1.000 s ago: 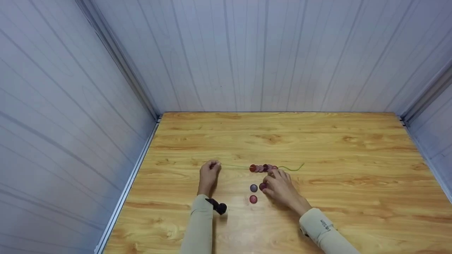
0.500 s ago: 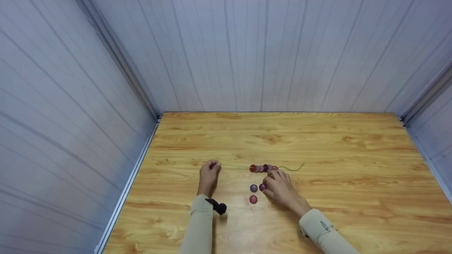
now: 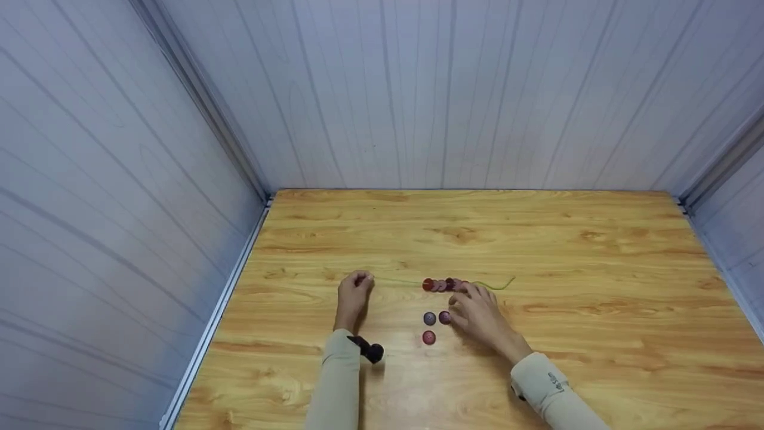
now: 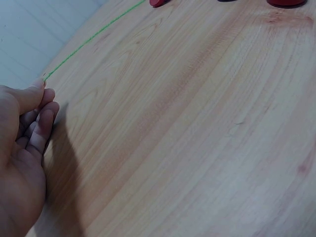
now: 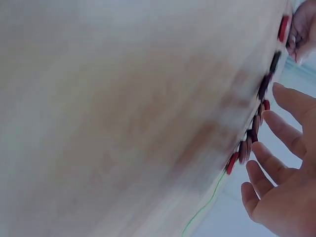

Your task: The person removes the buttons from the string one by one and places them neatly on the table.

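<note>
Between thumb and fingertips my left hand [image 3: 354, 294] pinches one end of a thin green string [image 4: 94, 36], which runs taut to the right. Threaded on it is an overlapping row of red, pinkish and dark buttons [image 3: 440, 285]. Beyond the row the string's tail curls to the right. My right hand [image 3: 481, 315] has its fingers apart, just right of a purple button [image 3: 444, 317] and below the row's right end. In the right wrist view the fingers [image 5: 281, 131] are spread and hold nothing. A grey-blue button [image 3: 430, 318] lies beside the purple one, above a red button [image 3: 429, 338].
Everything lies on a wood-grain table [image 3: 573, 257]. Pale panelled walls [image 3: 382, 95] stand behind it and on both sides. A black wrist camera [image 3: 374, 353] sticks out from the left sleeve over the table.
My right hand has shifted slightly right; its fingers have come away from the purple button, which now shows whole on the table. The left hand and string stay in place.
</note>
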### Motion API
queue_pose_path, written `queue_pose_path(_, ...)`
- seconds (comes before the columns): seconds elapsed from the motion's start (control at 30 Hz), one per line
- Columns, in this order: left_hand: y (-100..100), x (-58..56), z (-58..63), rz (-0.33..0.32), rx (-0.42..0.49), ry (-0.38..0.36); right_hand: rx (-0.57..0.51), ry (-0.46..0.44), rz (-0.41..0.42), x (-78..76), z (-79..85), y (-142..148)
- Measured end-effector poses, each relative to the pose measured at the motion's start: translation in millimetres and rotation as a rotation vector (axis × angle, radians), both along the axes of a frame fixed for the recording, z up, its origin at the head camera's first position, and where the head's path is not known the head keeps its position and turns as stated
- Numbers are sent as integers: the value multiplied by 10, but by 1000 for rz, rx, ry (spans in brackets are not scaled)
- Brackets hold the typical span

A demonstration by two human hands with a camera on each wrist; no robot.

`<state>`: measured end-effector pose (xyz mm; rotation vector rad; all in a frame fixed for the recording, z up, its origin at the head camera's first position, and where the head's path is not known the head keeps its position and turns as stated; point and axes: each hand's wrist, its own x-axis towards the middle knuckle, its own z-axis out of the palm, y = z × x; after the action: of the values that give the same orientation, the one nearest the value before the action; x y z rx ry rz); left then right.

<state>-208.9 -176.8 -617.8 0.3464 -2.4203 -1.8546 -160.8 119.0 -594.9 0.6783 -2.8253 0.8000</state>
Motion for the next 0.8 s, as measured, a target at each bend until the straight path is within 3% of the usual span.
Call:
queue_pose_path(0.13, 3, -1, 1, 4, 4, 3, -51, -39, -66, -91, 34, 101)
queue_pose_path(0.37, 7, -4, 6, 4, -5, 5, -41, -110, -158, -273, 74, 219)
queue_pose_path(0.8, -19, 14, 23, -23, -30, 27, -21, -136, -196, -414, 28, 172)
